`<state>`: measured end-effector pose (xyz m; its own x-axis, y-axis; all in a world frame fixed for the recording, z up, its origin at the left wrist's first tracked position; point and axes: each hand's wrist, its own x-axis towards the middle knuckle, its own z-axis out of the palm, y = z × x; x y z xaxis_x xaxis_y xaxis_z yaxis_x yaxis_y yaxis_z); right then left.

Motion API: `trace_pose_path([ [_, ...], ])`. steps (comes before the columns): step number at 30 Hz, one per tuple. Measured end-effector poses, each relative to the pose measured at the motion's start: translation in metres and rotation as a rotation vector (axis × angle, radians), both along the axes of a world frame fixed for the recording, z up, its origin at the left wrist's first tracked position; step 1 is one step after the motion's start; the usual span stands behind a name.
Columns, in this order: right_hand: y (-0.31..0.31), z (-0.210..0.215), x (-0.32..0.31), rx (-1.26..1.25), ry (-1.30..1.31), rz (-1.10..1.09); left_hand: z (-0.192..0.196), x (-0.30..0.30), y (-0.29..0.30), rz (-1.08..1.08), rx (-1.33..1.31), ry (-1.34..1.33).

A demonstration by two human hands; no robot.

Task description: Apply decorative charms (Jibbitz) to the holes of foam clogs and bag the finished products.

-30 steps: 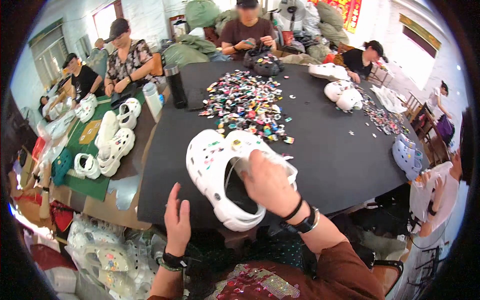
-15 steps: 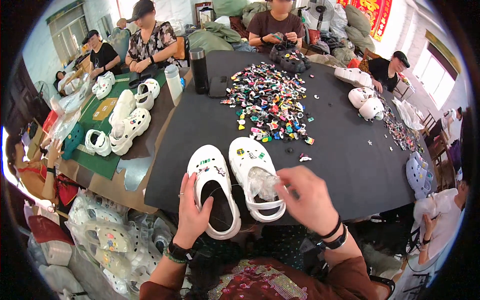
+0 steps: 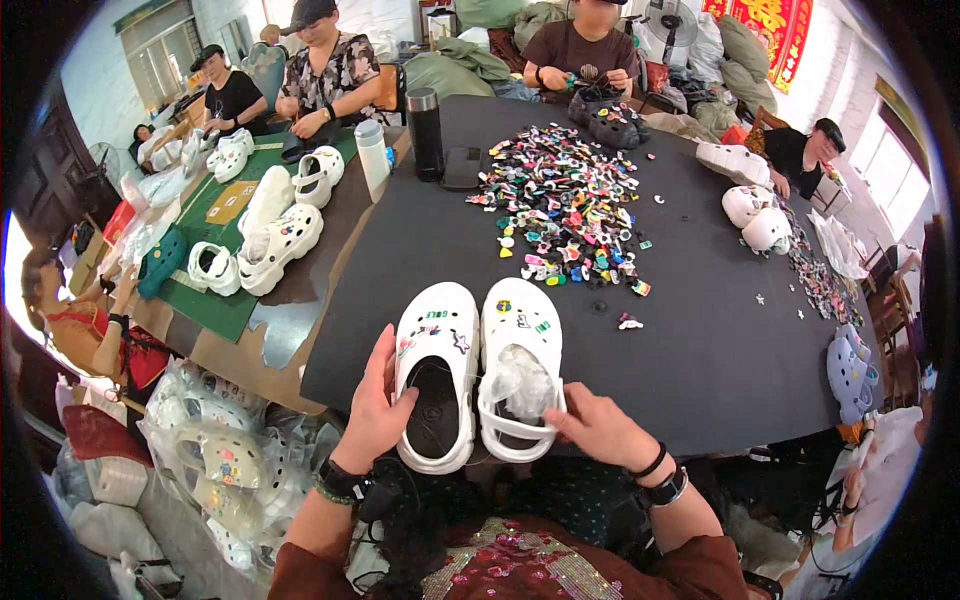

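Two white clogs stand side by side at the table's near edge, toes pointing away, both decorated with small charms. My left hand (image 3: pixel 378 405) grips the outer side of the left clog (image 3: pixel 449 318), its thumb at the opening edge. The black insole of that clog shows. My right hand (image 3: pixel 598 428) holds the right clog (image 3: pixel 528 308) near its heel strap, thumb over the rim. Crumpled clear plastic (image 3: pixel 524 384) fills that clog's opening. A thin thread runs between the two clogs; where it ends I cannot tell.
Beyond the clogs lies a large heap of colourful shoe charms (image 3: pixel 570 200) on the black table (image 3: pixel 700 360). A black flask (image 3: pixel 424 135) and a white bottle (image 3: pixel 373 160) stand behind. Bagged clogs (image 3: pixel 225 460) sit at lower left. Other people work around the tables.
My right hand has come down from above the plastic to the right clog's heel side. The two clogs now stand closer together and straighter. The view has shifted slightly.
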<state>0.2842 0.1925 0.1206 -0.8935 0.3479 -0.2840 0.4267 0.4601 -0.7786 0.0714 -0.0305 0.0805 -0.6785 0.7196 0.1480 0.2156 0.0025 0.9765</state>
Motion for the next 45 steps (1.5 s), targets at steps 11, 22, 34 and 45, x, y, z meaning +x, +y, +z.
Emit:
trace_pose_path([
  [11,-0.05,-0.019,-0.012,-0.198,0.046,0.151,0.027,-0.063,0.0,-0.298,-0.063,0.027],
  [22,-0.061,-0.037,-0.029,-0.411,0.135,0.223,0.081,-0.043,-0.001,0.092,-0.392,0.913],
  [34,-0.071,-0.064,-0.035,-0.53,0.232,0.234,0.051,-0.034,0.033,-0.12,0.109,-0.806],
  [45,-0.095,-0.069,-0.06,-0.538,0.271,0.304,0.053,-0.033,0.065,0.025,-0.032,-0.113],
])
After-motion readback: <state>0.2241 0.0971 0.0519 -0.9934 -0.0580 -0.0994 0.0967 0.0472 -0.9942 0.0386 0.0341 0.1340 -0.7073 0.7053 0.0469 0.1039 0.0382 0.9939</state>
